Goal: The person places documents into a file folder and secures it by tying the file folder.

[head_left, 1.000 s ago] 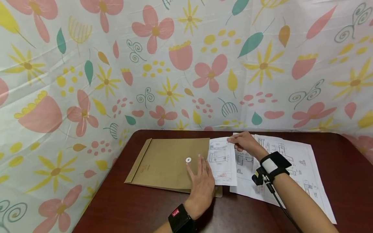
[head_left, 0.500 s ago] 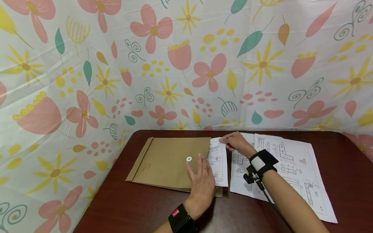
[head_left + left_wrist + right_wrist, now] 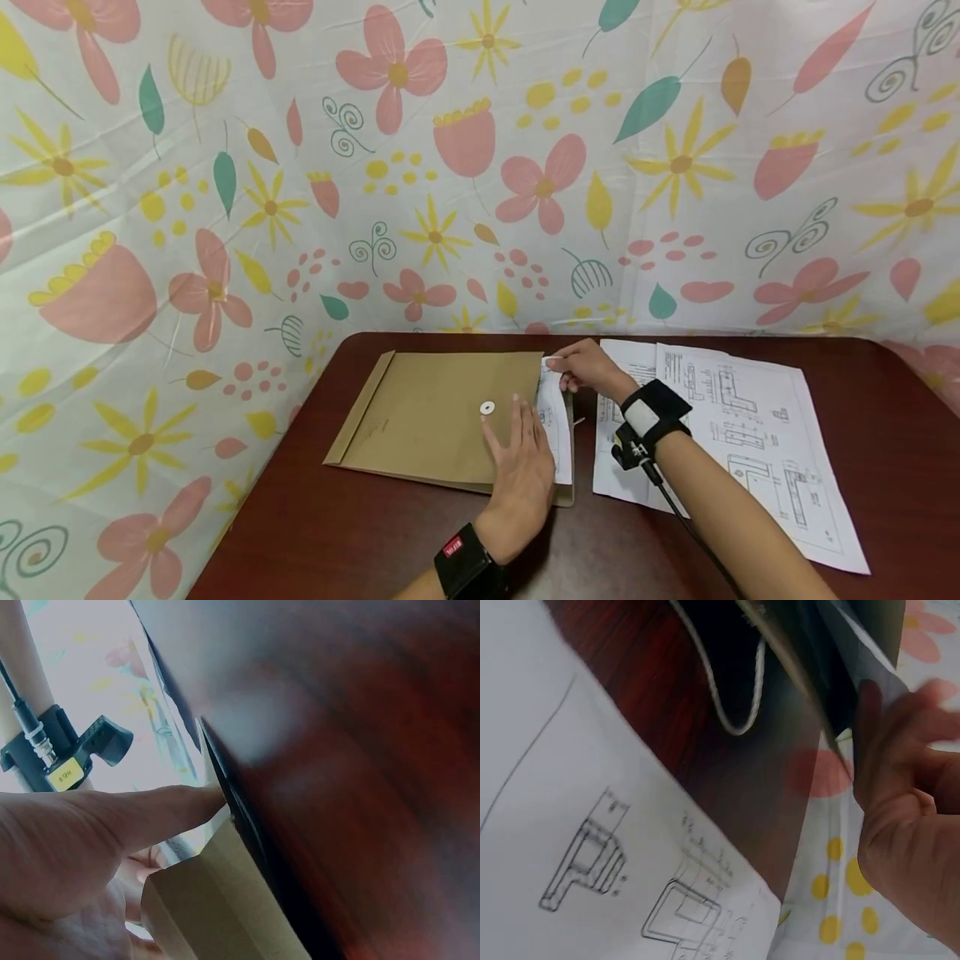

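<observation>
At the frame's centre, my left hand point(image 3: 520, 467) presses flat-fingered on the brown paper envelope point(image 3: 442, 421) lying on the dark red counter point(image 3: 337, 533); my right hand point(image 3: 588, 367) pinches the white printed sheet point(image 3: 557, 425), now slid deeper inside than before.

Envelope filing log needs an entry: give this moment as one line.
left hand: flat on envelope | right hand: pinches sheet at envelope mouth | spare sheets: on table
</observation>
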